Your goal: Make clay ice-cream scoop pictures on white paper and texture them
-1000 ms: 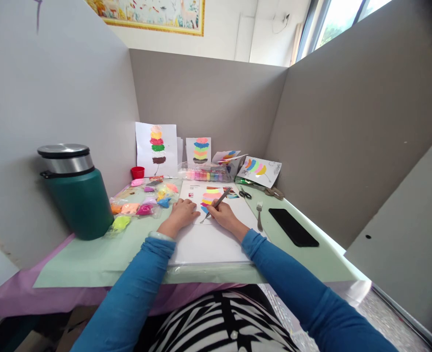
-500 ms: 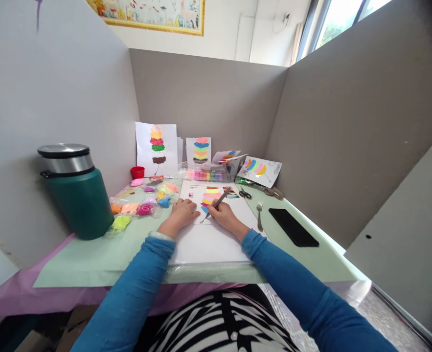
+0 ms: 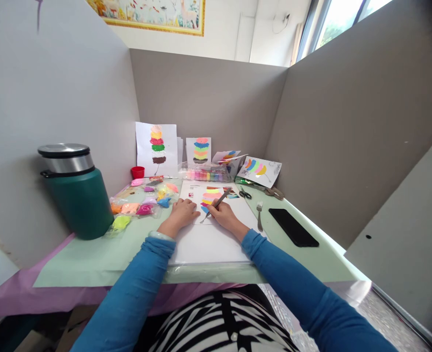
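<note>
A dark pen [image 3: 222, 197] slants up out of my right hand [image 3: 225, 215], whose fingers are pinched around it. Its tip rests low on a small white card [image 3: 198, 218] with stacked bands of yellow, pink, orange, magenta and blue [image 3: 211, 195]. A thin dark line shows at the tip, below the blue band. My left hand [image 3: 181, 215] lies with fingers stretched out at the card's left edge, holding nothing. Both hands rest over a large white sheet [image 3: 208, 247]. Part of the coloured bands is hidden behind my right hand.
Bags of coloured clay [image 3: 145, 209] and a green flask [image 3: 79, 203] stand to the left. Black scissors [image 3: 244, 194], a fork [image 3: 260, 215] and a black phone [image 3: 292, 227] lie at the right. Behind are a clear case [image 3: 205, 173], a red cup [image 3: 137, 172] and propped drawings [image 3: 168, 146].
</note>
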The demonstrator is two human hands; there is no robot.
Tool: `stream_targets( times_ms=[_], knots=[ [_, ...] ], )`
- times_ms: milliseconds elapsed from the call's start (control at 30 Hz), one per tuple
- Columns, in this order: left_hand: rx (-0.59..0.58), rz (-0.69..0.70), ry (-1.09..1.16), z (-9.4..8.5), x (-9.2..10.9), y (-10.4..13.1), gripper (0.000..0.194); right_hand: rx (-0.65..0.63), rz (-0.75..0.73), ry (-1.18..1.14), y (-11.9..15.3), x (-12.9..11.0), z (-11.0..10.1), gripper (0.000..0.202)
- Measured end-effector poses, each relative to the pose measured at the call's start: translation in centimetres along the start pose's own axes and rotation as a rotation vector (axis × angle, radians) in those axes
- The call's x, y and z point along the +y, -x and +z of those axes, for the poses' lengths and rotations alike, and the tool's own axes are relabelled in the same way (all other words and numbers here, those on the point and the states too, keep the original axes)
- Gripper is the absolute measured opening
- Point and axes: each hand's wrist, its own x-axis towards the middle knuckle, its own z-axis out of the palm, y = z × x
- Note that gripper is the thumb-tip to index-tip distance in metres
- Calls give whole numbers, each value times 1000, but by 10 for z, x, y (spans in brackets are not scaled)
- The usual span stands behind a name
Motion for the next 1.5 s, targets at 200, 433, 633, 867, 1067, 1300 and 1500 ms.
stream_targets(
  times_ms=[200, 433, 633, 867, 1067, 1300, 1500],
  knots=[
    [-2, -6, 3, -1, 1, 1, 37, -1, -4, -12, 0, 0, 0, 25],
    [-3, -2, 2, -1, 1, 1, 38, 9, 11, 4, 0, 0, 0, 26],
    [-25, -15, 1, -4, 2, 2, 39, 19, 7, -2, 1, -1, 0, 26],
    [-15, -8, 0, -2, 1, 1, 38, 18, -2, 5, 0, -1, 0, 25],
    [-18, -10, 8, -3, 1, 1, 39, 23, 0, 14, 1, -3, 0, 24],
    [-13, -6, 16, -1, 0, 0, 39, 11, 12, -1, 1, -3, 0, 23],
    [-11, -2, 8, 0, 0, 0, 39, 29, 4, 15, 1, -3, -1, 23]
  ],
)
